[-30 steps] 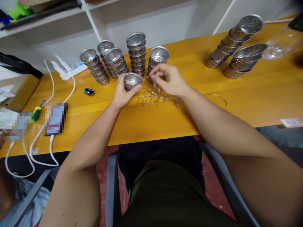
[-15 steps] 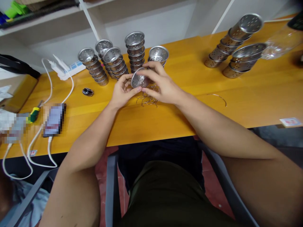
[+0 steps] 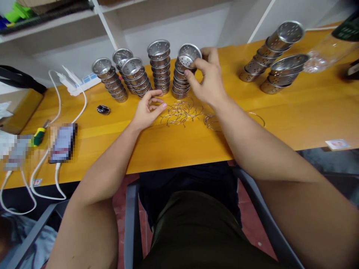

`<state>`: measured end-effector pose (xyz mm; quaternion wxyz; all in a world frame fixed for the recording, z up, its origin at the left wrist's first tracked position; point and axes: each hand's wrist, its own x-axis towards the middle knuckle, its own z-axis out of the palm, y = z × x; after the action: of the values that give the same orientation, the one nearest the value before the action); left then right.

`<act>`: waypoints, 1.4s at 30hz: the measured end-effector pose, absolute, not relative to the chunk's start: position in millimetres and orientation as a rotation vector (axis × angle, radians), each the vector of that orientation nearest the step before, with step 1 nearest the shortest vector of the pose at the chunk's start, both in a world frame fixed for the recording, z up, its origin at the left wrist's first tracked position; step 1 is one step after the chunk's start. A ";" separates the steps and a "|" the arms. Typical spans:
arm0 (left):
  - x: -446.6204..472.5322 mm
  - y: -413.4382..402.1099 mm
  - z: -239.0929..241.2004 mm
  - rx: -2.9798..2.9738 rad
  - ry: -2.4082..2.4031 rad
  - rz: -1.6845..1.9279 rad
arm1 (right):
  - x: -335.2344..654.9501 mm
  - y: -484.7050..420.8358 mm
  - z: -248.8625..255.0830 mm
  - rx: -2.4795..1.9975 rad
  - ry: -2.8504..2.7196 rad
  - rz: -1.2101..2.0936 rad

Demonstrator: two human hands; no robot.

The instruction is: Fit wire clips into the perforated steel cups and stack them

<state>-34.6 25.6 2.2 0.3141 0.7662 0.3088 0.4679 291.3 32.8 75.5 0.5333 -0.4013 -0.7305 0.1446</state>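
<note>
Tabletop (image 3: 171,149): wires (image 3: 208,120) partly behind right forearm (image 3: 246,138)

Right hand (image 3: 210,84) gripping top cup (image 3: 185,59) (left hand (image 3: 146,112) loosely curled).

Orange-yellow wooden table (image 3: 168,153) against whitish shelving unit (image 3: 64,23), narrow upright divider (image 3: 106,25) between bays. Reddish tiled floor (image 3: 249,215) below; grey chair armrest (image 3: 131,220) near table edge.

Front tabletop (image 3: 171,151): open lane between the forearms (image 3: 116,155)
Wire tangle (image 3: 182,113): low clutter between left hand (image 3: 150,108) and right hand (image 3: 209,76)
Perforated cup stacks (image 3: 159,67): crowded row obstructing passage behind the left hand
Right gap: bare tabletop from right hand to far-right cup stacks (image 3: 259,59)
</note>
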 end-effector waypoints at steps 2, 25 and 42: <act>-34.2 24.1 3.3 2.026 0.816 1.235 | 288.6 30.1 76.6 -0.973 -1.767 0.311; -32.4 26.1 -8.1 2.026 0.745 1.252 | 321.3 89.1 90.9 -0.883 -2.059 0.343; -32.5 19.8 1.9 1.947 0.859 1.175 | 326.2 115.9 88.7 -0.808 -2.125 0.442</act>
<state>-32.5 19.8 1.9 0.3481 0.7508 0.3311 0.4533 326.2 115.9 88.7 0.4013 -0.3196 -0.8403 0.1750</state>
